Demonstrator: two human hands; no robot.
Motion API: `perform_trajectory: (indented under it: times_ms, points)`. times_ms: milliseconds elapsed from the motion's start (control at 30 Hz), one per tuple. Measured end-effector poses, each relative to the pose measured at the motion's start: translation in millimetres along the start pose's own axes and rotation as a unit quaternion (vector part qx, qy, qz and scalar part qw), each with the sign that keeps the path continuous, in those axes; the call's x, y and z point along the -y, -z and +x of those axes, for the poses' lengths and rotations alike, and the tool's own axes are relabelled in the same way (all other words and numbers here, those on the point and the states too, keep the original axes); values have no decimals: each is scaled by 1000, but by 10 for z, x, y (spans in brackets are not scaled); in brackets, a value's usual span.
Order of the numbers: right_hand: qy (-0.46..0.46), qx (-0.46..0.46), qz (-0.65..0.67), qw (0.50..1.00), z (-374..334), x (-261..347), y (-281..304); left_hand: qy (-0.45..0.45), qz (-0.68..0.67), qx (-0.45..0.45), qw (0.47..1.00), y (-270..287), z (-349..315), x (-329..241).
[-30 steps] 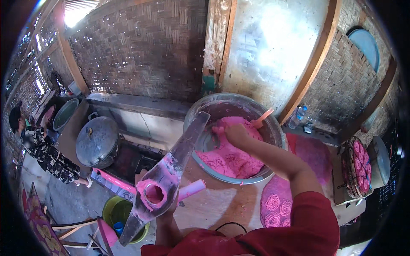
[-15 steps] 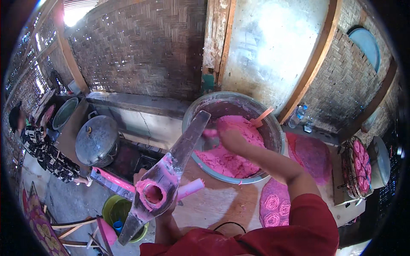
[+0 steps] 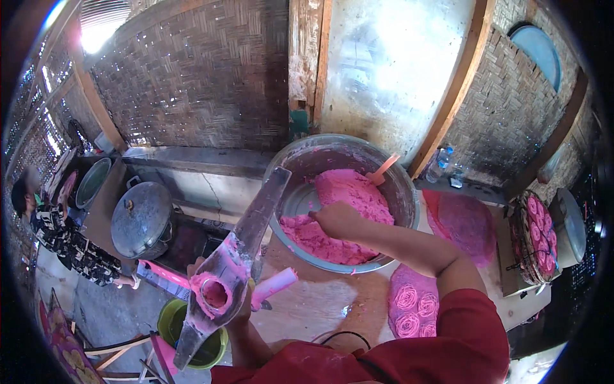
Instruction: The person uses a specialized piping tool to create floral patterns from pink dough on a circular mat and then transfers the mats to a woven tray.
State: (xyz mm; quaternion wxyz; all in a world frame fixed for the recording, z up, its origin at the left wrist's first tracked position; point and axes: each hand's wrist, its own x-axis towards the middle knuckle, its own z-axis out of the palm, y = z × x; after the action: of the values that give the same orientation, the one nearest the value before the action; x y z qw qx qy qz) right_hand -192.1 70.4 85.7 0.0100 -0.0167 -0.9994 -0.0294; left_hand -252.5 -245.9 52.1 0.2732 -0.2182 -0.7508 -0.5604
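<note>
Brown woven wall (image 3: pixel 192 83) at upper left of frame, bright opening (image 3: pixel 99 35) beside it, glare-lit pale panel (image 3: pixel 390 83) at upper centre, grey floor (image 3: pixel 105 307) at lower left

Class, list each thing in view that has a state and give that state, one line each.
Large basin: uncovered, partly filled
Pink dough: heaped, uneven
Holed board: held slanting, smeared pink
Left hand: gripping the holed board
Right hand: at the pink dough, grip unclear
Orange handle: sticking up
Metal pot: covered
Pink swirls: lying flat
Bottle: standing
</note>
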Motion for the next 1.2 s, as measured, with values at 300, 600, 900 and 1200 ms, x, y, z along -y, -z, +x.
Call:
perform_trajectory:
  times_ms: [300, 600, 900, 1200]
  points:
    - [-153, -78, -53, 984, 283, -716, -267, -114, 38, 28, 992, 71, 80, -394]
    - [-200, -60, -33, 977, 402, -742, -286, -122, 42, 13, 991, 54, 152, -464]
    - [-177, -50, -40, 982, 296, -743, -170, -125, 44, 6, 991, 69, 203, -532]
    - [-58, 35, -121, 990, -31, -304, 151, -138, 50, -1, 989, 58, 236, -616]
